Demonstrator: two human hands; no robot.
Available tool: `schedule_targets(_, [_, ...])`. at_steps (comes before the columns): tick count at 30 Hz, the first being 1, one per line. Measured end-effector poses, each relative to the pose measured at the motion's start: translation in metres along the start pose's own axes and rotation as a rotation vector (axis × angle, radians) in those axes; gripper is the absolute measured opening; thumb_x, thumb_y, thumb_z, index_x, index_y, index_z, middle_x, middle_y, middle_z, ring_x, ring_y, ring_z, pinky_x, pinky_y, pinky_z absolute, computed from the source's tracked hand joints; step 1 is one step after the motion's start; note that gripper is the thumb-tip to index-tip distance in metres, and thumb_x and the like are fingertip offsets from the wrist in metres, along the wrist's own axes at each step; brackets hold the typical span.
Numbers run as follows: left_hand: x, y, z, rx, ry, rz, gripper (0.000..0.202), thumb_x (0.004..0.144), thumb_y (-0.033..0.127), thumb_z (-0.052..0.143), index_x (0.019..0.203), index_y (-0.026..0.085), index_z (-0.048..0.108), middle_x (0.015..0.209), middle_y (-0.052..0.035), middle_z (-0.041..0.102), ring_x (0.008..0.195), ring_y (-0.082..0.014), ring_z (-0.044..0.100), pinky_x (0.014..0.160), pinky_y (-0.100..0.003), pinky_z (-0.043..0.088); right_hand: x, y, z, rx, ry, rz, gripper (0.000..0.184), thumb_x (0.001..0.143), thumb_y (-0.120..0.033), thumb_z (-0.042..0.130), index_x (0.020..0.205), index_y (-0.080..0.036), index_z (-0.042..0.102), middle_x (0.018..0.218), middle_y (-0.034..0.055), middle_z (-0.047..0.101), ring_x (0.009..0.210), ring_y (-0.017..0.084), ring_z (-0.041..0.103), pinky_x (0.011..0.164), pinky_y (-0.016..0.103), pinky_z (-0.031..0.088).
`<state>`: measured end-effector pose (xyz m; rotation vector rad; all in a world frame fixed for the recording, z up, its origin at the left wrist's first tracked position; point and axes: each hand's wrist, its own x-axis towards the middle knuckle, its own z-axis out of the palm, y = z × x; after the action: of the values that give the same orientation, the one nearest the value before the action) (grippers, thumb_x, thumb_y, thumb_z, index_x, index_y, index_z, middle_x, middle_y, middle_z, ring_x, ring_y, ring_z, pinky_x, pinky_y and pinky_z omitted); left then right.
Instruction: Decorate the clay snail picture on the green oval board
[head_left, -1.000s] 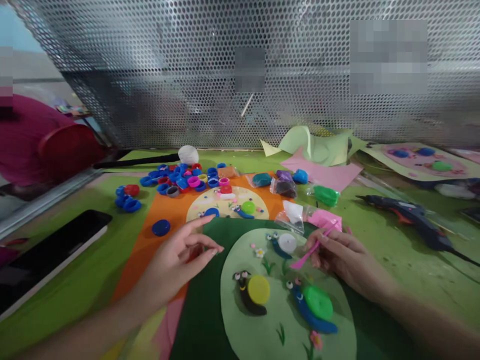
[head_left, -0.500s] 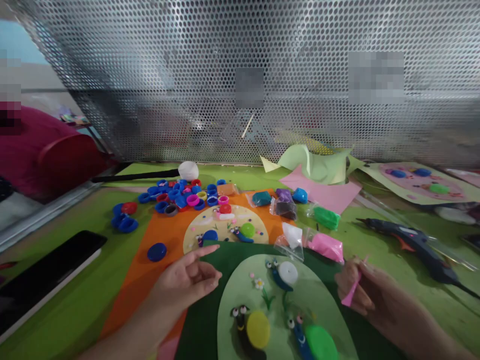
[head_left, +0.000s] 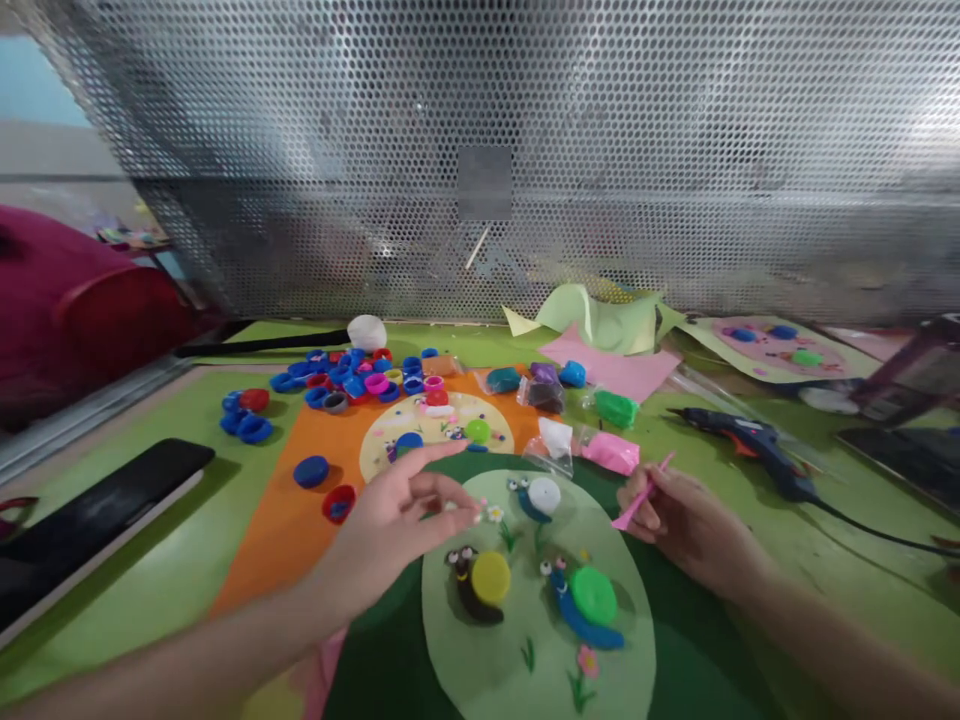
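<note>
My right hand [head_left: 686, 510] holds a pink plastic clay modelling tool [head_left: 635, 503] at the right edge of the picture card, its flared end pointing down and left. Over the card's left part reaches my left hand [head_left: 397, 510], thumb and a finger pinched together beside a small white clay flower [head_left: 495, 513]; anything between the tips is too small to name. On the pale green oval [head_left: 487, 670] are snails with bottle-cap shells: a yellow cap [head_left: 491, 577], a green cap [head_left: 594, 596] and a white cap [head_left: 544, 495]. A pink clay flower [head_left: 588, 660] lies lower on it.
Several bottle caps [head_left: 352, 380] are heaped at the back left. Bagged clay, including a pink packet [head_left: 611, 452], lies behind the card. A glue gun [head_left: 750, 440] with its cord is at right, a black phone-like object [head_left: 97, 530] at left. Perforated metal [head_left: 600, 150] stands behind.
My left hand has moved right over the oval, its thumb and a finger coming together. My right hand has shifted left with the tool. The view has tilted, showing more of the card.
</note>
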<state>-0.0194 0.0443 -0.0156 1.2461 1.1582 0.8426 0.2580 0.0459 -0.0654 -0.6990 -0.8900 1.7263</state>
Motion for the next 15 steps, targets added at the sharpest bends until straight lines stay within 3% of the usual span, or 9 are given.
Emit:
schedule_targets(6, [0.014, -0.007, 0.019, -0.011, -0.087, 0.169, 0.057, 0.072, 0.032, 0.070, 0.123, 0.023, 0.044, 0.082, 0.0013, 0.065, 0.087, -0.0154, 0.061, 0.080, -0.025, 0.046, 0.004, 0.001, -0.001, -0.039, 0.012, -0.043, 0.024, 0.077, -0.036, 0.069, 0.068, -0.014, 0.067, 0.051, 0.0003, 0.054, 0.047, 0.008, 0.043, 0.048, 0.020, 0.035])
schedule_targets(11, [0.013, -0.022, 0.003, 0.031, -0.038, 0.161, 0.046, 0.081, 0.034, 0.062, 0.122, 0.024, 0.045, 0.090, -0.0012, 0.065, 0.089, -0.0163, 0.061, 0.077, -0.025, 0.045, 0.003, 0.005, -0.001, -0.075, 0.006, 0.002, 0.028, 0.076, -0.040, 0.069, 0.068, -0.013, 0.067, 0.050, 0.0013, 0.054, 0.048, 0.010, 0.047, 0.049, 0.021, 0.035])
schedule_targets(15, [0.014, -0.028, -0.004, 0.077, -0.023, 0.164, 0.047, 0.076, 0.031, 0.067, 0.118, 0.022, 0.049, 0.084, -0.0014, 0.065, 0.090, -0.0195, 0.060, 0.083, -0.029, 0.042, 0.006, 0.006, 0.000, -0.090, 0.010, 0.019, 0.031, 0.074, -0.042, 0.070, 0.066, -0.013, 0.065, 0.049, 0.0007, 0.054, 0.047, 0.009, 0.046, 0.049, 0.022, 0.033])
